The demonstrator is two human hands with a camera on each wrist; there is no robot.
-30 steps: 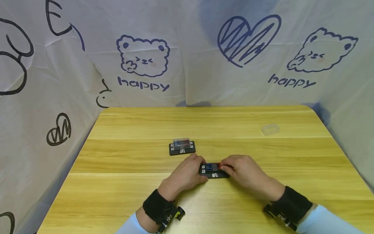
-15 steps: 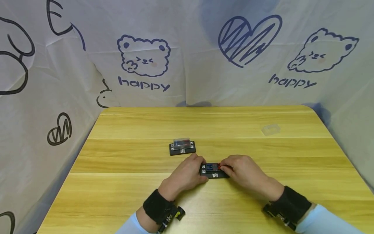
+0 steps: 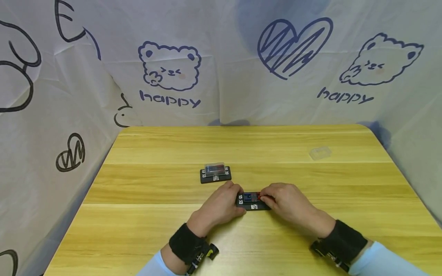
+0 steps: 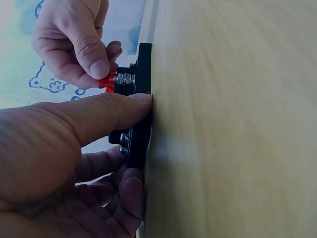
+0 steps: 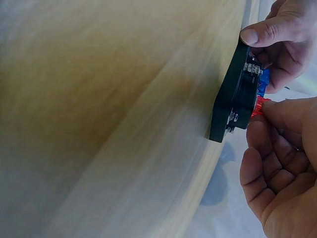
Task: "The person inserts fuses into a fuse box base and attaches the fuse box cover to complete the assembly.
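Observation:
A black fuse block with metal terminal screws lies on the table in front of the person. My left hand grips its left end, the thumb along the near edge and the fingers at the far side. With thumb and forefinger, my right hand pinches a red blade fuse at the block's right part. The red fuse sits at the top of the block; how deep it goes is hidden by the fingertips. Beside it, a blue blade fuse stands in the block.
Behind the left hand lies a second fuse block with a clear cover on it. A loose clear plastic cover lies at the back right of the wooden table. Drawn-on white cloth hangs behind and at the sides.

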